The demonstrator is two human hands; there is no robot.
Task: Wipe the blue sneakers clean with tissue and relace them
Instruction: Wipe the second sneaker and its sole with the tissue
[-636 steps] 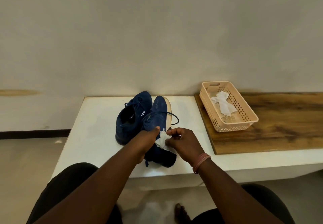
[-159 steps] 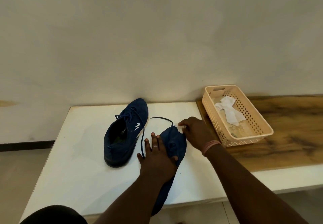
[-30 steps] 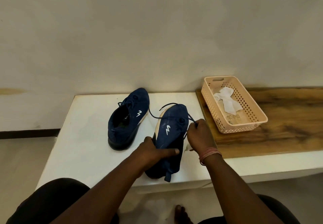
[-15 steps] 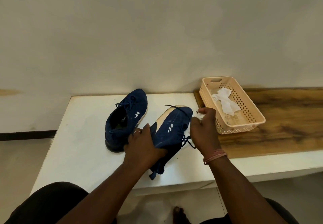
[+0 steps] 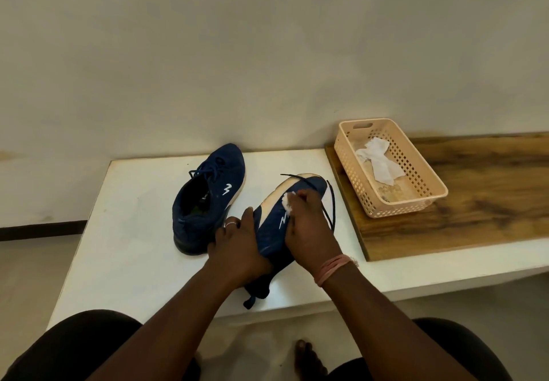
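Two blue sneakers (image 5: 208,199) (image 5: 279,226), one basket (image 5: 427,199), perhaps two tissues (image 5: 378,164) (image 5: 287,202).

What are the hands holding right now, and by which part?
The left hand grips the tilted sneaker near its heel end. The right hand pinches a wad of tissue in its fingertips, pressed against the sneaker's side by the sole.

Both hands — left hand (image 5: 237,250), right hand (image 5: 309,226) — curled, gripping.

Matt blue cloth sneakers (image 5: 276,229) with pale smooth soles; crumpled white paper tissue (image 5: 287,202); smooth white counter (image 5: 133,232); perforated peach plastic basket (image 5: 427,178) at three o'clock on grained wood board (image 5: 490,202).
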